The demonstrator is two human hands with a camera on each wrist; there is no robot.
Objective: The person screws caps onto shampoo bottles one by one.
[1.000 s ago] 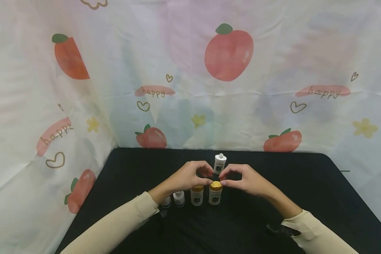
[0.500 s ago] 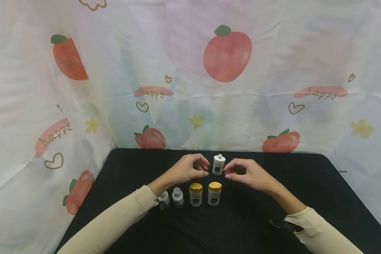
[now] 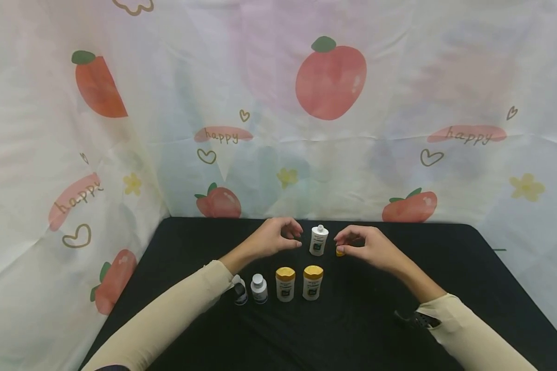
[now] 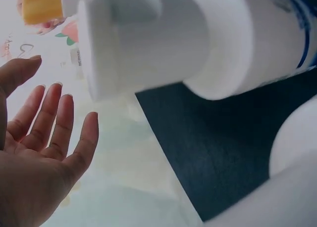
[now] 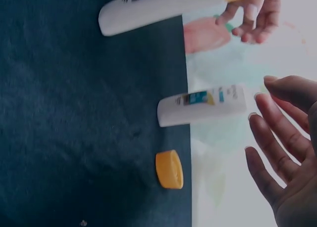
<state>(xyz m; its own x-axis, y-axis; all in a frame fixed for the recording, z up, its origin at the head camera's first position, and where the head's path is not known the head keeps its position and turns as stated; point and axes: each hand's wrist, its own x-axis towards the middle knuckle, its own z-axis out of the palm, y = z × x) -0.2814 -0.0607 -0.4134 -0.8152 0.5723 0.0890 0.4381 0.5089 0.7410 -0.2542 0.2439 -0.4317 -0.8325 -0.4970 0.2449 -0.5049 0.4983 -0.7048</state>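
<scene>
My left hand [image 3: 271, 238] hovers left of the uncapped white bottle [image 3: 318, 241], fingers loosely bent and holding nothing. To that bottle's right is my right hand [image 3: 369, 247], with relaxed fingers near a loose yellow cap [image 3: 340, 252]. In the right wrist view the cap [image 5: 168, 170] lies on the table, apart from the hand [image 5: 282, 152]. Two yellow-capped bottles, the left one [image 3: 285, 286] and the right one [image 3: 312, 283], stand upright in the front row. A small white-capped bottle [image 3: 259, 289] stands beside them; another [image 3: 240, 291] is partly hidden by the left forearm.
Everything stands on a black-covered table [image 3: 353, 324]. A patterned curtain [image 3: 269, 170] hangs behind and at the left. In the left wrist view a white-capped bottle [image 4: 143, 43] looms close to the camera.
Both hands have drawn apart and moved back from the front right yellow-capped bottle, leaving its cap in full view. The loose yellow cap by the right hand has come into view.
</scene>
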